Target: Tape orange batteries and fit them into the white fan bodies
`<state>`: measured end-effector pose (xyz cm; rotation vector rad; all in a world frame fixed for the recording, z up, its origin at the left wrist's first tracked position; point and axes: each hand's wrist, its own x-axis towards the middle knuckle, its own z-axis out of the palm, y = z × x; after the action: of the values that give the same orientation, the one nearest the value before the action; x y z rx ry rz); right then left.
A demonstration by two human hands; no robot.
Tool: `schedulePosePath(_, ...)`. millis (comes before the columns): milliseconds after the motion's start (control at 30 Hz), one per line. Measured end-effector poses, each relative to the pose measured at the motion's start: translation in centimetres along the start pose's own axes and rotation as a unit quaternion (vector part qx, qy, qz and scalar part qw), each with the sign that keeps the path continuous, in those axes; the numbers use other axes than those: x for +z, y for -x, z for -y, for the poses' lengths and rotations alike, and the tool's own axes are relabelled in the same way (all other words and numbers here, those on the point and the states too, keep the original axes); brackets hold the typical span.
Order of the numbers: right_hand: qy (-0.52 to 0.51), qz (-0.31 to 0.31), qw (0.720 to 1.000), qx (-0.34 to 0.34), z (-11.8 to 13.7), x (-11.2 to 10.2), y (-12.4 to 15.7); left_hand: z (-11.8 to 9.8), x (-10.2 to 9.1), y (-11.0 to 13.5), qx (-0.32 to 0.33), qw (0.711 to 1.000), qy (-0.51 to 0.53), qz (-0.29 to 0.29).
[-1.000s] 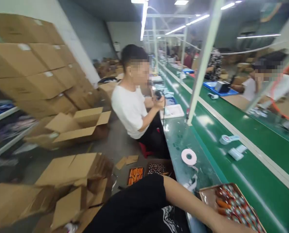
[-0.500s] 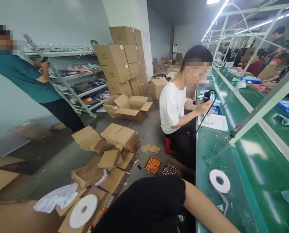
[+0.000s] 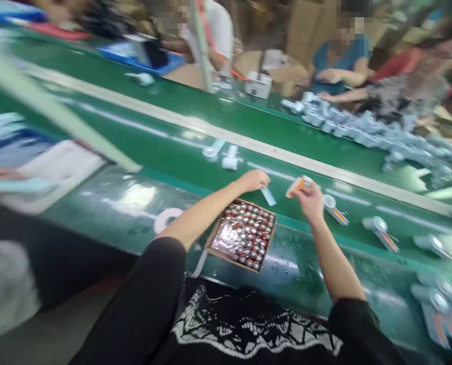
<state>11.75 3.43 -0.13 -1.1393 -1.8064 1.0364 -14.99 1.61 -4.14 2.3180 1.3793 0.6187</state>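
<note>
We see the right hand (image 3: 310, 202), its grip pinched on a small orange-and-white cylinder (image 3: 297, 186) above the green table (image 3: 173, 147). The left hand (image 3: 254, 180) has its grip curled closed, a pale blue strip (image 3: 268, 196) just beside it, beyond the brown cardboard box (image 3: 231, 259) of small round cells.

Green belt (image 3: 153, 137), brown box (image 3: 212, 239), black sleeve (image 3: 150, 299), held piece (image 3: 297, 185) seemingly orange and white.

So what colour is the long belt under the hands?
The conveyor belt is green, with a pale stripe; head view shows it.
</note>
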Motion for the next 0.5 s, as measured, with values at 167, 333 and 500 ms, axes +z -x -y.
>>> schedulePosePath(167,0.058,0.031,0.997,0.045,-2.4,-1.3,0.7,0.7,1.6,-3.3,-0.038,0.997,0.012,0.061)
schedulePosePath(333,0.226,0.119,0.967,-0.01,-2.8,1.4,0.4,0.3,1.3,-3.0,-0.098,0.993,0.014,0.068)
schedulePosePath(500,0.385,0.182,0.905,-0.028,-2.7,2.0,1.0,-0.3,1.6,-4.1,-0.122,0.99,0.03,0.067)
